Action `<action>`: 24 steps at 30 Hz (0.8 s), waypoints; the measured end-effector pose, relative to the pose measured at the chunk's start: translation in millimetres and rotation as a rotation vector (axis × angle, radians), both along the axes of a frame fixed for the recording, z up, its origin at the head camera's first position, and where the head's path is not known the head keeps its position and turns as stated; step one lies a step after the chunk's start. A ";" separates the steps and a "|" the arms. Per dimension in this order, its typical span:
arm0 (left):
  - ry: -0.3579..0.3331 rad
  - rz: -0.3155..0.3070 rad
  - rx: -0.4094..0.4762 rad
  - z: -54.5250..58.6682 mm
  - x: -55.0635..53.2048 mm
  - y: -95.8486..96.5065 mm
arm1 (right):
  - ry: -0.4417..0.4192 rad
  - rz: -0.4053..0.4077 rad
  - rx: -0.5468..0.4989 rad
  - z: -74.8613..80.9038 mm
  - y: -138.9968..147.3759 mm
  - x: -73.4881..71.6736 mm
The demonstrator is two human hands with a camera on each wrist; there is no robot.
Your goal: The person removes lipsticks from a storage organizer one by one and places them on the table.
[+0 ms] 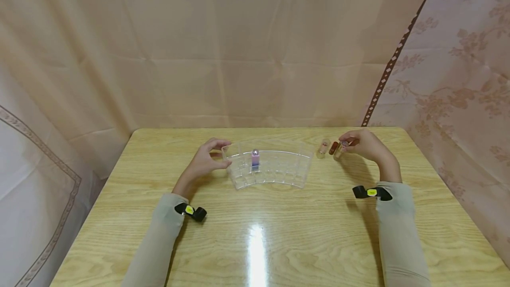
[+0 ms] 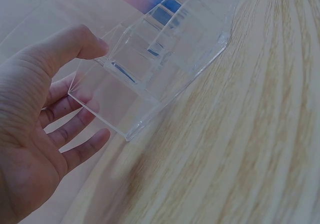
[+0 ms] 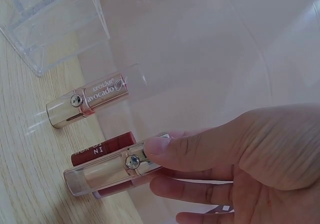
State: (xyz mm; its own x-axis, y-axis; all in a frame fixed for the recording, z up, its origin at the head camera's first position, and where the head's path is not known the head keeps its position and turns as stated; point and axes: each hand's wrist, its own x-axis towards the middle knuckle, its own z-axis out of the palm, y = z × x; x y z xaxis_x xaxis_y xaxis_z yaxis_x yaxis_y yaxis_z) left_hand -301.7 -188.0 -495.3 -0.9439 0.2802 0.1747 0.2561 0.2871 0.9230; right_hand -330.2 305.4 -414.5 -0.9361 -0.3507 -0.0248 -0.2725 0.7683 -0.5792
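Note:
A clear curved lipstick organizer (image 1: 275, 172) stands on the table with a pink-and-blue lipstick (image 1: 255, 158) upright in one slot. My left hand (image 1: 204, 161) holds the organizer's left end, thumb (image 2: 92, 46) on its upper edge and fingers behind the end wall. Off to the right, my right hand (image 1: 368, 146) pinches a clear-and-gold lipstick tube (image 3: 105, 174) near one end, between thumb and fingers. Right behind that tube is a dark red tube (image 3: 107, 148). Another clear-and-gold lipstick (image 3: 95, 101), lettered "avocado", stands between them and the organizer.
The wooden table (image 1: 311, 229) ends at a beige curtain (image 1: 255, 65) along the back. A floral cloth (image 1: 474, 79) hangs on the right, a white one (image 1: 36, 189) on the left. Each wrist carries a black camera on a band.

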 end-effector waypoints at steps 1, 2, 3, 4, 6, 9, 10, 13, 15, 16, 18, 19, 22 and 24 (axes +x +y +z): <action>0.000 -0.001 0.002 0.1 0.0 0.2 | 0.001 0.000 0.000 -0.1 0.0 -0.1; -0.001 -0.001 0.005 0.2 0.1 0.3 | 0.002 0.000 0.000 -0.1 0.0 -0.1; 0.000 -0.003 0.006 0.7 0.7 0.5 | 0.002 0.001 0.000 -0.1 -0.1 -0.2; -0.001 -0.003 0.008 0.9 0.9 0.6 | 0.003 0.001 -0.001 -0.2 -0.1 -0.2; -0.003 -0.002 0.010 1.2 1.1 0.9 | 0.004 0.002 -0.003 -0.2 -0.1 -0.3; -0.002 0.000 0.006 1.3 0.8 1.2 | 0.001 0.002 -0.006 -0.1 -0.4 -0.4; -0.003 0.002 0.005 1.0 0.4 1.3 | -0.001 0.003 -0.005 0.2 -0.1 -0.3; 0.002 0.003 -0.001 0.6 0.0 1.1 | -0.008 0.001 -0.003 1.3 0.1 0.4; 0.005 0.003 -0.005 0.0 -0.4 0.9 | -0.015 -0.002 0.001 1.9 0.3 0.8; 0.006 0.003 -0.007 -0.3 -0.6 0.7 | -0.016 -0.005 0.004 2.1 0.1 1.0; 0.008 0.002 -0.009 -0.6 -1.0 0.5 | -0.023 -0.011 0.008 2.4 -0.3 1.3; 0.008 0.002 -0.009 -0.8 -1.2 0.4 | -0.024 -0.012 0.010 2.7 -0.1 1.4; 0.008 -0.003 -0.005 -0.9 -1.5 0.2 | -0.026 -0.014 0.012 3.1 -0.2 1.6; 0.010 -0.003 -0.005 -0.9 -1.6 0.3 | -0.025 -0.014 0.013 3.2 -0.2 1.5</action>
